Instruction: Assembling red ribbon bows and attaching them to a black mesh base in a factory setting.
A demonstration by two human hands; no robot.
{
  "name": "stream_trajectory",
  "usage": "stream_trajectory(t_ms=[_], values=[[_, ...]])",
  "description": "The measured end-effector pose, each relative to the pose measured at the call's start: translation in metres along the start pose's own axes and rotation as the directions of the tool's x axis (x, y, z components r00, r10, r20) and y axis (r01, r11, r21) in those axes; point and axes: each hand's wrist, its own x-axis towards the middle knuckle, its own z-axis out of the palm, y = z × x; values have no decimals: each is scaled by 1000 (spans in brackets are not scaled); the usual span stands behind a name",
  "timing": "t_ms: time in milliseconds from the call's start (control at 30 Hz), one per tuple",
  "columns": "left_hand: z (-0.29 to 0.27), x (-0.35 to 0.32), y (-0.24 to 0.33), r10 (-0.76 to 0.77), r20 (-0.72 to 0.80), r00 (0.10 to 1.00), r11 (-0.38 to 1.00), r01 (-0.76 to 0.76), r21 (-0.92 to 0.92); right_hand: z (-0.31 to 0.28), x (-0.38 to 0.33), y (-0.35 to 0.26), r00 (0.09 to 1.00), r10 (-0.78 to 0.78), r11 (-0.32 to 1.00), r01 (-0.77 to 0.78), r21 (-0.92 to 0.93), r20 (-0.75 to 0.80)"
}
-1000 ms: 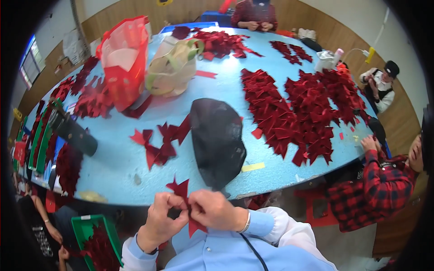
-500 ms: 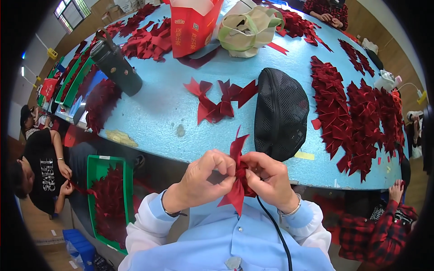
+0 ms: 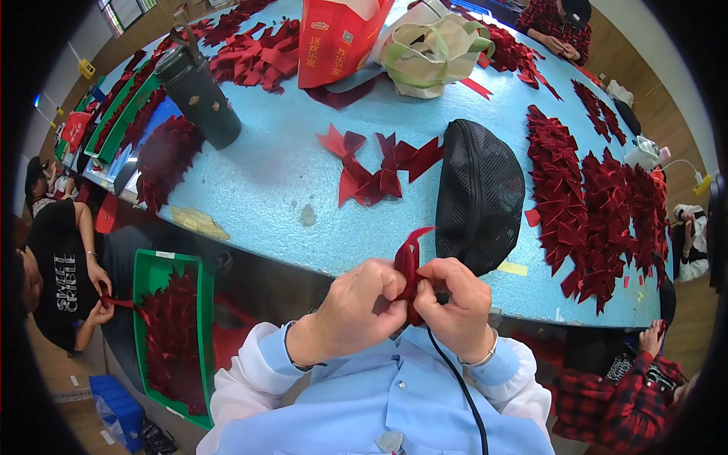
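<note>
Pinching a dark red ribbon piece [image 3: 409, 267], both hands meet close in front of the chest, just short of the near edge of the desk [image 3: 280, 174]. Left hand [image 3: 350, 309]: fingers curled, thumb and forefinger closed on the lower part of the ribbon. Right hand [image 3: 455, 307]: fingers closed on the same piece from the other side, knuckles touching the left hand's fingers. Upper end of the ribbon sticks up above both hands as a folded loop; lower end is hidden between the fingers.

Beyond the right hand, just past the fingertips: black mesh cap [image 3: 479, 196] lying on the light blue desk. Beyond the left hand, farther out: small cluster of finished red bows [image 3: 377, 168], near the cap's left side but apart from it. To the right of the cap: large spread of red bows [image 3: 591, 205] covering that end of the desk. Far beyond the hands: red paper bag [image 3: 337, 36] and beige cloth bag [image 3: 428, 51], side by side. Far left of the hands: dark flask [image 3: 199, 95], tilted in the view.

Below and left of the left hand, off the desk: green crate [image 3: 163, 334] holding red pieces. A black cord [image 3: 453, 379] runs down the light blue shirt from under the right hand.
</note>
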Motion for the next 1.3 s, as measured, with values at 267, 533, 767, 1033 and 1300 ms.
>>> stream_trajectory(t_ms=[267,533,767,1033,1300], values=[[-3,3,8,-3,-101,995,922,-37,-385,-12,8,-2,897,370,766,-441,467,240],[-6,16,20,-2,0,1000,983,2,185,-23,17,-3,926,19,972,-105,208,378],[-4,15,30,-280,-11,960,606,168,-778,-43,20,-18,854,365,553,-520,651,372],[9,31,86,-237,305,922,757,372,-537,-56,5,-40,953,210,800,-39,598,-218],[35,32,120,103,405,908,905,83,-417,-145,0,-28,844,388,762,-67,644,-371]])
